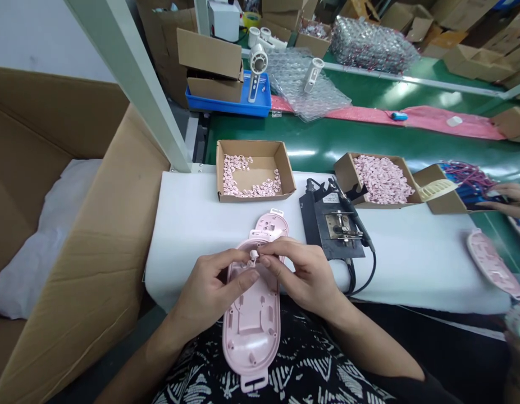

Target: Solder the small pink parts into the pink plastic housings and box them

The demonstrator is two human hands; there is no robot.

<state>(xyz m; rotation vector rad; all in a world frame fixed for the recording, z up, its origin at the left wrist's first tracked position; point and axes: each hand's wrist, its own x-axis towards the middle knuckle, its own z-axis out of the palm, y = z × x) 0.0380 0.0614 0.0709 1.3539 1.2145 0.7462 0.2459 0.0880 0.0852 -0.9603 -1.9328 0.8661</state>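
Note:
A long pink plastic casing half [254, 336], hollow side up, lies over my lap and leans toward the table edge. Above its far end, my left hand [213, 289] pinches a small pale pink plastic part [254, 256] between thumb and index finger. From the other side, the fingertips of my right hand [304, 272] close on the same small part. Just beyond, a second pink casing piece [273, 223] rests on the white table surface, partly covered by the first casing and my right fingers.
A cardboard tray of small pink parts [251, 147] stands ahead, beside a black device with a cable [333, 224]. Rightward are a fuller box of pink parts [384, 179], a box of blue wired pieces [466, 185] and another person's hand [512, 199]. A large carton [87, 235] borders the left.

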